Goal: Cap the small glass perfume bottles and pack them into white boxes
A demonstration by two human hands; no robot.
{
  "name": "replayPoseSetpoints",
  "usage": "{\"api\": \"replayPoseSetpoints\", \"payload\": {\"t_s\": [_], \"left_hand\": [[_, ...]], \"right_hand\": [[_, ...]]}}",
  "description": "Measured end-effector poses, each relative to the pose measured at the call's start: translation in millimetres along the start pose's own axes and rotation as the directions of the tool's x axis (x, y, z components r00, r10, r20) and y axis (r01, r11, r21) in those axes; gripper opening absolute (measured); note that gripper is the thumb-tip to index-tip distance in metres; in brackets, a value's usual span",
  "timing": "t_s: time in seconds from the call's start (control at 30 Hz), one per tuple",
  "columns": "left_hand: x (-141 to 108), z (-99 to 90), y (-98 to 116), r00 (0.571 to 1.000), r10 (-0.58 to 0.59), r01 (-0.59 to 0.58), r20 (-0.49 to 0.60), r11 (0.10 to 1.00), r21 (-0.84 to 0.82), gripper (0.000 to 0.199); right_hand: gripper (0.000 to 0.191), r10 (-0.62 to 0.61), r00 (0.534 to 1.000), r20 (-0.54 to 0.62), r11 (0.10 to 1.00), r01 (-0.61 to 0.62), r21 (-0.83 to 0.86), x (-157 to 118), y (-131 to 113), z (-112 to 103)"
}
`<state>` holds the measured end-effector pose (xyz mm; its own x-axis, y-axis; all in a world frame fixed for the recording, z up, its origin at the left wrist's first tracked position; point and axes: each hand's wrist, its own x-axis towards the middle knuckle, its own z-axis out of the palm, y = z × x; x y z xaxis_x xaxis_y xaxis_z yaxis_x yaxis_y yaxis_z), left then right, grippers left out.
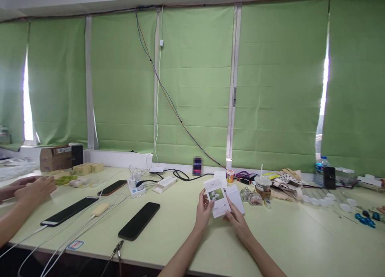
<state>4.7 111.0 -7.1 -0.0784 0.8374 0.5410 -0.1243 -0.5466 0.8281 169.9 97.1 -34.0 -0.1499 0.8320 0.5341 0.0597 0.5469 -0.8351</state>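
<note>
In the middle of the head view, above the table, I hold a white printed card [218,203] with a green-and-white picture on it. My left hand [204,209] grips its left edge, thumb on the front. The lower right edge is pinched by my right hand [236,217]. A folded-looking part stands up at the card's top; I cannot tell whether it is a flap or a separate sheet. Behind the card and next to my right fingers is a plain white piece [236,197], partly hidden, so whether I hold it too is unclear.
Left of my arms lie a black phone [139,221], more phones and white charging cables around a power strip [136,191]. A co-worker's hands [36,191] are at far left. To the right stand a drink cup [262,185], cloths [287,185] and several white discs [323,201].
</note>
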Motion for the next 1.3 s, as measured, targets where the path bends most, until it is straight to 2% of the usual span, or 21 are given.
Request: {"api": "replayPoseSetpoints", "payload": {"t_s": [0.1, 0.27, 0.53, 1.07, 1.17, 1.3], "left_hand": [[1, -2.1, -4, 0.999, 0.032, -0.031, -0.004, 0.999, 0.031, 0.057], [1, -2.8, -4, 0.999, 0.048, -0.048, -0.001, 0.997, 0.066, 0.056], [1, -2.6, 2, 0.999, 0.027, -0.026, -0.022, 0.998, 0.051, 0.061], [2, -3.2, -10, 0.998, 0.031, -0.030, -0.059, 0.999, 0.022, 0.067], [4, -4.9, -12, 0.998, 0.013, -0.011, -0.057, 0.999, 0.037, 0.060], [7, -6.3, -10, 1.000, -0.001, 0.001, -0.001, 0.998, 0.055, 0.047]], "right_hand": [[0.053, -0.073, 0.997, 0.006, 0.996, 0.074, -0.043, 1, 1, -1], [0.052, -0.040, 0.999, -0.026, 0.998, 0.039, -0.042, 0, 9, -4], [0.050, -0.060, 0.997, -0.050, 0.994, 0.055, -0.092, 1, 13, -3], [0.051, -0.060, 0.998, -0.011, 0.997, 0.059, -0.045, 1, 20, -2], [0.052, -0.048, 0.999, -0.014, 0.994, 0.046, -0.095, 1, 19, -2], [0.049, -0.028, 0.998, -0.064, 0.977, 0.013, -0.213, 0, 12, -1]]}}
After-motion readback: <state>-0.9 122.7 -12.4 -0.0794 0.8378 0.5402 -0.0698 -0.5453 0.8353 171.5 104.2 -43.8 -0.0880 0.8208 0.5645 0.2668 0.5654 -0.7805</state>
